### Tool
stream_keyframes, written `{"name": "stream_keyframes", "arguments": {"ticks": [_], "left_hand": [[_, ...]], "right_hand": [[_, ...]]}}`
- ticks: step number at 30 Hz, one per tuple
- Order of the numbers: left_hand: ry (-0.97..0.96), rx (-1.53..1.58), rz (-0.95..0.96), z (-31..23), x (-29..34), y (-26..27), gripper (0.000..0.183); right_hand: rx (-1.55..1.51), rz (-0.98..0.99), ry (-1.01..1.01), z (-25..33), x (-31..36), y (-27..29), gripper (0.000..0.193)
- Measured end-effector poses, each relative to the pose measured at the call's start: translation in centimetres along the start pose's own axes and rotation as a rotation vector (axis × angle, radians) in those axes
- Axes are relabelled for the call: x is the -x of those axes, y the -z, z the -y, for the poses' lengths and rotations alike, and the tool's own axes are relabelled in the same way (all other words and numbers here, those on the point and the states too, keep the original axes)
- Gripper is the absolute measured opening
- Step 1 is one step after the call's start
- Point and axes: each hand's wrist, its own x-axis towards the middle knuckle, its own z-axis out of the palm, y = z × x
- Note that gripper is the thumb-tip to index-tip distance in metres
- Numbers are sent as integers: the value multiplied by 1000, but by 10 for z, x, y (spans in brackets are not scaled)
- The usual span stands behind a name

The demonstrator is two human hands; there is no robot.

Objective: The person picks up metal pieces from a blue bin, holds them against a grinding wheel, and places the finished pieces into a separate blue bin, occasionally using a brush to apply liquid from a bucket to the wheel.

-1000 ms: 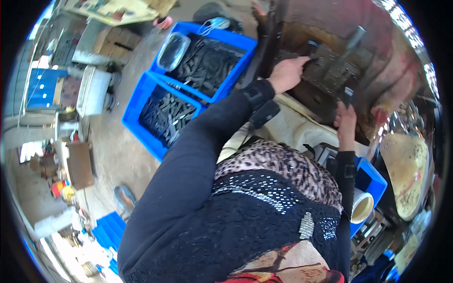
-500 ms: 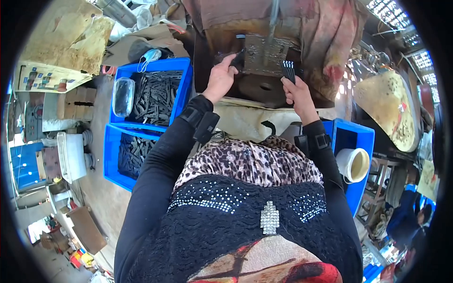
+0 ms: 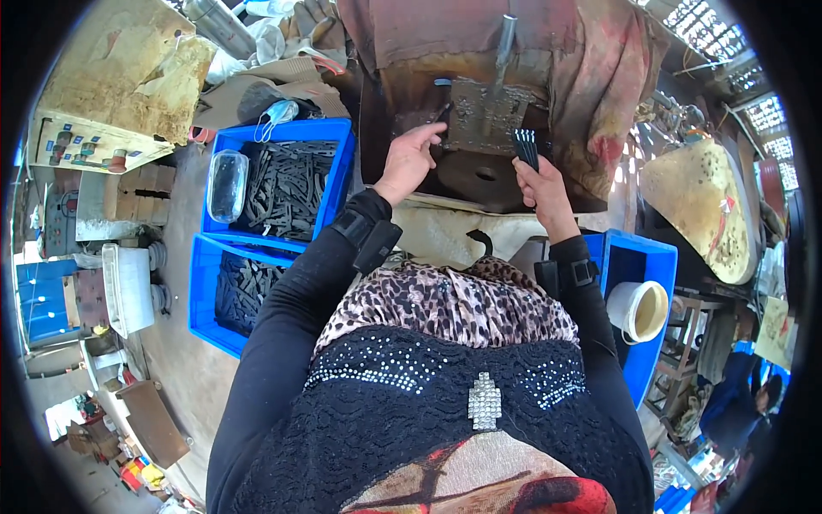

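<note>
My right hand [image 3: 545,190] is closed around a small bundle of thin dark strips [image 3: 527,151] with shiny pale ends pointing up. My left hand [image 3: 408,163] holds nothing that I can see; its index finger stretches toward the left edge of a wet, pitted metal plate [image 3: 484,118]. Whether that fingertip touches the dark piece beside the plate, I cannot tell. Both hands are at the mouth of a brown, stained machine housing [image 3: 402,86]. Inside it, below the plate, lies a wet round disc [image 3: 458,176] with a hole.
To the left are two blue crates [image 3: 343,158] [image 3: 204,287] of dark strips, the upper one with a clear plastic box [image 3: 228,187]. A white bucket [image 3: 623,301] stands in a blue bin [image 3: 655,257] at right. Brown cloth [image 3: 586,94] drapes the housing; a metal pipe [image 3: 505,43] descends into it.
My left hand has shifted slightly right and down, its index finger now straighter. The right hand keeps the bundle, a little lower. The view has tilted slightly.
</note>
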Motion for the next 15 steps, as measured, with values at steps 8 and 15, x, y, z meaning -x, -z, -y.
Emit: {"name": "stream_keyframes", "arguments": {"ticks": [8,15], "left_hand": [[-428,-540,52,-22,13,29,34],[-522,-660,111,-20,15,21,35]], "right_hand": [[30,-152,106,44,-8,3,13],[350,-410,913,165,-39,-31,20]]}}
